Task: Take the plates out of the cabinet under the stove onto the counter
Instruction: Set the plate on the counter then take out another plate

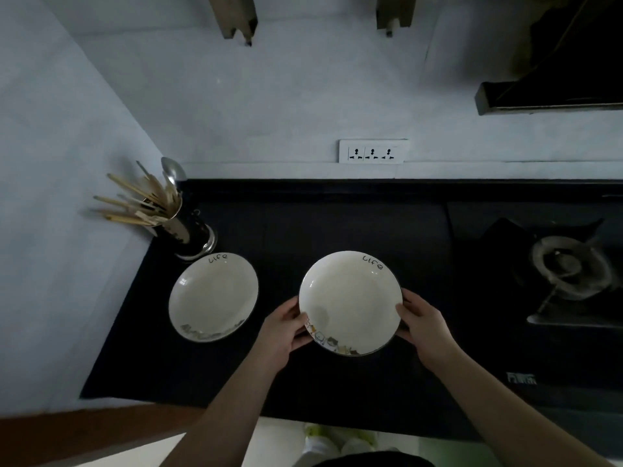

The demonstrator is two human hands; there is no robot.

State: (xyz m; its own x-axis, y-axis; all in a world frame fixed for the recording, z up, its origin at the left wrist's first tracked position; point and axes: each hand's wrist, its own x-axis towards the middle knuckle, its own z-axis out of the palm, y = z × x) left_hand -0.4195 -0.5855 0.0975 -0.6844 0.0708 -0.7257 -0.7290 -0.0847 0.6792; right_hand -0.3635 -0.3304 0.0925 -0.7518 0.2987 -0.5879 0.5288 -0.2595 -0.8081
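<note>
Two-hand grip (286, 326) (423, 320), plate (350, 303) level

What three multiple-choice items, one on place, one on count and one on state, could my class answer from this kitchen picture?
1. Where is the chopstick holder?
A. beside the burner
B. back left corner of the counter
C. on the wall

2. How many plates show?
A. one
B. two
C. four

3. How is the right-hand plate held?
A. by both hands
B. by one hand
C. untouched

Key:
1 B, it stands behind the left plate on the counter.
2 B, two white plates marked "Life".
3 A, the left hand and right hand each have a grip on its rim.
</note>
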